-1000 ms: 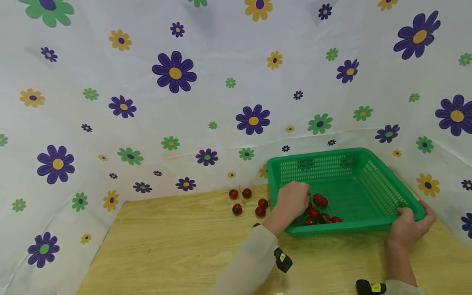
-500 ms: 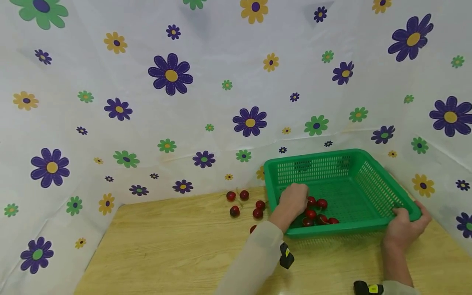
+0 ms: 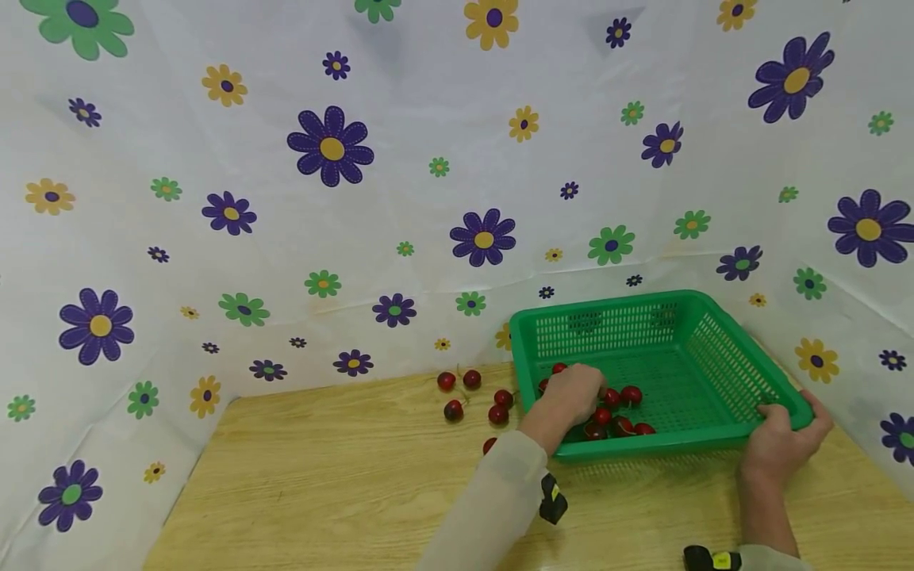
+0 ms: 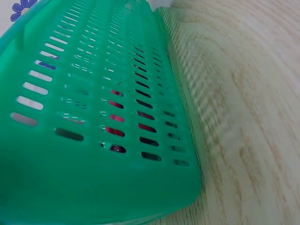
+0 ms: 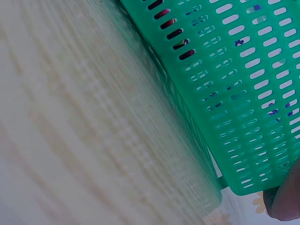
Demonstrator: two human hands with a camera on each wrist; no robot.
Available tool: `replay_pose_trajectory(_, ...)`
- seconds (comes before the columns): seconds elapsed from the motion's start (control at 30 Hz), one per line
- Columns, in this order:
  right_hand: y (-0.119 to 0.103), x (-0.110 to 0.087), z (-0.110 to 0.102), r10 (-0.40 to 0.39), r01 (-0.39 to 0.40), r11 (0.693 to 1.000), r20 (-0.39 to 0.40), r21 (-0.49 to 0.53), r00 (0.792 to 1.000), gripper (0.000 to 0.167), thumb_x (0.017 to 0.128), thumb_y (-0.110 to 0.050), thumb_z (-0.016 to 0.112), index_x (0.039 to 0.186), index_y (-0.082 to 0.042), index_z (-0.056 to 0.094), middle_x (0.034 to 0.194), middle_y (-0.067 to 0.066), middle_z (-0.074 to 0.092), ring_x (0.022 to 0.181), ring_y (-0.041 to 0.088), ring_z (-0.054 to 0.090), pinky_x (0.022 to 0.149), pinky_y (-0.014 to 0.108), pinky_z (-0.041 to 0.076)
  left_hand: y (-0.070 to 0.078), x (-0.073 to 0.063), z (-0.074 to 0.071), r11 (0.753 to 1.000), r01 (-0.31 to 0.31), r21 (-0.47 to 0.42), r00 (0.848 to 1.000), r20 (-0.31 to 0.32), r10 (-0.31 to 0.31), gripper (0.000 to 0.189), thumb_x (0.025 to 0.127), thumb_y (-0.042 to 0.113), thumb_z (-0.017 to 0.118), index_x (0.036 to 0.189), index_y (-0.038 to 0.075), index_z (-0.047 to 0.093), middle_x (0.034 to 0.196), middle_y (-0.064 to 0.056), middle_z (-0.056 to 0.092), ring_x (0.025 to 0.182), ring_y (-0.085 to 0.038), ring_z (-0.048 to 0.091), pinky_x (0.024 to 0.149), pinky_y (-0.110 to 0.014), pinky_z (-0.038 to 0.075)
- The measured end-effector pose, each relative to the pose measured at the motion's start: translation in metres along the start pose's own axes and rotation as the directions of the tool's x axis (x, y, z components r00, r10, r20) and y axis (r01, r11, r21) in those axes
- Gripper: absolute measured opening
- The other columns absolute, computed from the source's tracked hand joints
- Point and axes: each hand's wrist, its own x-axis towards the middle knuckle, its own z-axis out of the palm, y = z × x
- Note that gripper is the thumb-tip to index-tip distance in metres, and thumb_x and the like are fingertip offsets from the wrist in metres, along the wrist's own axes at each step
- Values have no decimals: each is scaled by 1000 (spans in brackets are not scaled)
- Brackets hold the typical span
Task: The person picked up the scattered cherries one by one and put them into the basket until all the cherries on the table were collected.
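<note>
In the head view, a shallow green plastic basket (image 3: pixel 678 436) with slotted walls stands on the table at the right. Several dark red cherries (image 3: pixel 631 396) lie in its left part. My left hand (image 3: pixel 571 395) reaches over the basket's left front corner, down among the cherries. Its fingertips are hidden, so I cannot tell whether they pinch one. At the front right corner, my right hand (image 3: pixel 778 440) grips the rim, thumb on the inside. Both wrist views look at the basket's outer wall (image 4: pixel 70 178), with red showing through its slots. A finger (image 5: pixel 287 201) shows in the right wrist view.
Several loose cherries (image 3: pixel 472 379) lie on the wooden table (image 3: pixel 321 476) left of the basket, one partly behind the left sleeve (image 3: pixel 485 507). A white flowered cloth (image 3: pixel 400 198) encloses the table at the back and sides, close behind the basket.
My left hand has shifted slightly right inside the basket. Cherries beside it have moved right, and others now show behind and left of it. My right hand keeps its grip on the rim.
</note>
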Motion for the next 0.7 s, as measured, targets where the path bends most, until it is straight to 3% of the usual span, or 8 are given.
replay_pose_trajectory(0.27, 1, 0, 0, -2, 2, 1000, -9, -7, 1000, 50, 90, 1, 44, 136, -20, 44, 134, -5, 42, 110, 6, 40, 85, 10, 34, -1, -1, 0, 1000, 3, 29, 999, -40, -1, 23, 100, 12, 57, 108, 26, 74, 108, 9, 69, 92, -7, 65, 64, -23, 51)
replay_pose_trajectory(0.43, 1, -1, 1, 3, -3, 1000, -7, -1, 1000, 51, 90, 1, 45, 137, -19, 44, 134, -5, 42, 112, 6, 40, 85, 9, 34, -4, -5, -3, 999, -33, -8, 983, -180, 31, 22, 101, 18, 55, 113, 25, 72, 111, 9, 67, 95, -8, 64, 65, -21, 51)
replay_pose_trajectory(0.5, 0, -1, 2, 7, -7, 1000, -4, 3, 1000, 51, 90, 1, 45, 137, -19, 44, 134, -5, 41, 111, 6, 40, 84, 9, 35, -5, -8, -6, 997, -61, -41, 961, -274, 48, 23, 101, 18, 54, 113, 24, 72, 108, 8, 67, 93, -8, 63, 62, -19, 49)
replay_pose_trajectory(0.6, 0, -1, 2, 18, -18, 1000, -8, 1, 1000, 52, 90, 1, 45, 138, -19, 44, 134, -5, 41, 111, 6, 40, 85, 10, 35, -7, -14, -12, 990, -117, -85, 908, -413, 71, 24, 99, 15, 54, 110, 22, 74, 101, 6, 67, 87, -9, 63, 57, -17, 44)
replay_pose_trajectory(0.7, -1, 0, -1, 40, -41, 999, -27, -26, 999, 53, 90, 0, 45, 140, -20, 44, 136, -6, 40, 115, 6, 39, 88, 9, 33, -9, -22, -19, 978, -164, -126, 858, -507, 79, 23, 97, 13, 55, 107, 20, 75, 98, 6, 67, 86, -9, 62, 57, -16, 43)
